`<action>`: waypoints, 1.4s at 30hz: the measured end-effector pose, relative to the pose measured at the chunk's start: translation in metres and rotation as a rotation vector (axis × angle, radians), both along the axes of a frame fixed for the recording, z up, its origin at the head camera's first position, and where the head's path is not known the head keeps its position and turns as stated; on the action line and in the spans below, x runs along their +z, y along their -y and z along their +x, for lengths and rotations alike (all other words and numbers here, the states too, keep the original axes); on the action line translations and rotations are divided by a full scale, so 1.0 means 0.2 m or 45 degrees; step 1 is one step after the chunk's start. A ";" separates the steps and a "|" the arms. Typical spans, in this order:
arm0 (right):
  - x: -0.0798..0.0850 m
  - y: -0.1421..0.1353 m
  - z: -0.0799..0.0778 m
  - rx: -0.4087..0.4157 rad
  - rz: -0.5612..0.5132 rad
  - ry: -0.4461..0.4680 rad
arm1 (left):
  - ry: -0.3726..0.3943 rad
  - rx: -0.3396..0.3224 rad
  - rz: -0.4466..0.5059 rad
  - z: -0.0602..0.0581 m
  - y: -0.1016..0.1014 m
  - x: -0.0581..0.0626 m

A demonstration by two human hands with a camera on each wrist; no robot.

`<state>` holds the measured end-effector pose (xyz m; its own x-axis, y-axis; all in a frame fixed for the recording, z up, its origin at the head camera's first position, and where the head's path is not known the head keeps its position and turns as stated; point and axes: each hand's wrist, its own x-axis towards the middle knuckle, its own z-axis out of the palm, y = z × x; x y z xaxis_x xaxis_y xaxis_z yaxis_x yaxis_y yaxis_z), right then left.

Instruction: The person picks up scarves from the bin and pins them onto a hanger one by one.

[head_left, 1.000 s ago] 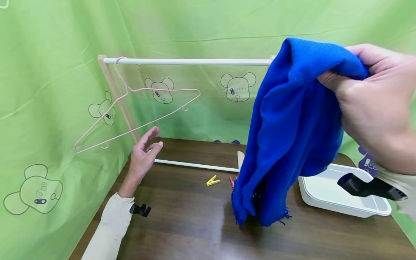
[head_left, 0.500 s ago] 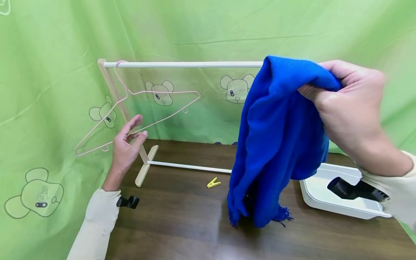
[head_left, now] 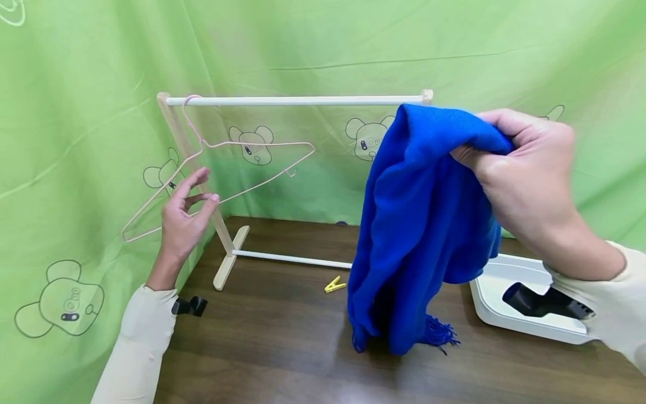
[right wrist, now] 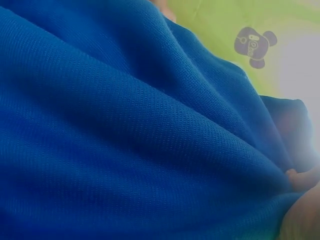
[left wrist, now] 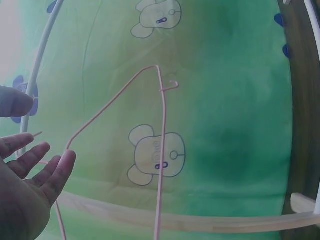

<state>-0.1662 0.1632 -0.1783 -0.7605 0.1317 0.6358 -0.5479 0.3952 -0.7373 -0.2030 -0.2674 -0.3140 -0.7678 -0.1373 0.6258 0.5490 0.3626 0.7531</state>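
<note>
A blue fringed scarf (head_left: pixel 424 213) hangs in folds from my right hand (head_left: pixel 530 163), which pinches its top between thumb and fingers. Blue knit cloth (right wrist: pixel 140 130) fills most of the right wrist view. To the left, a thin pink clothes hanger (head_left: pixel 252 143) hangs by its hook from the white rail (head_left: pixel 303 101). My left hand (head_left: pixel 184 219) is raised at the hanger's lower bar, overlapping it in the head view, fingers and thumb apart with nothing held. In the left wrist view, the left hand's fingers (left wrist: pixel 60 175) lie beside the pink hanger wire (left wrist: pixel 161 135).
The rail belongs to a small rack with wooden posts (head_left: pixel 222 230) and a lower white bar (head_left: pixel 287 258). A yellow clothespin (head_left: pixel 335 285) lies on the brown table (head_left: pixel 262 342). At the right stands a white tray (head_left: pixel 484 303), partly behind my right wrist. Green curtains surround the table.
My left hand has moved left and upward to the hanger. My right hand has carried the scarf left and slightly down, and a red item on the table is now hidden.
</note>
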 end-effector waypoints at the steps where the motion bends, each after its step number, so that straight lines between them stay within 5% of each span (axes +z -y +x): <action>1: 0.00 0.00 0.00 -0.001 0.003 -0.005 | -0.004 0.010 -0.010 0.00 0.00 0.01; 12: -0.03 0.00 0.02 -0.012 0.045 0.008 | -0.069 0.184 -0.156 -0.02 0.07 0.09; 28: -0.08 0.03 0.04 -0.009 0.077 0.023 | -0.043 0.378 -0.280 -0.08 0.15 0.16; 35: -0.07 0.05 0.04 0.020 0.062 0.018 | -0.002 0.362 -0.291 -0.10 0.16 0.19; 42: -0.08 0.07 0.04 0.034 0.070 0.019 | 0.166 0.351 -0.356 -0.12 0.17 0.27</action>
<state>-0.1589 0.1502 -0.1948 -0.7727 0.0760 0.6302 -0.5482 0.4208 -0.7228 -0.2276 -0.3017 -0.2609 -0.8015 -0.1873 0.5679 0.3089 0.6834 0.6614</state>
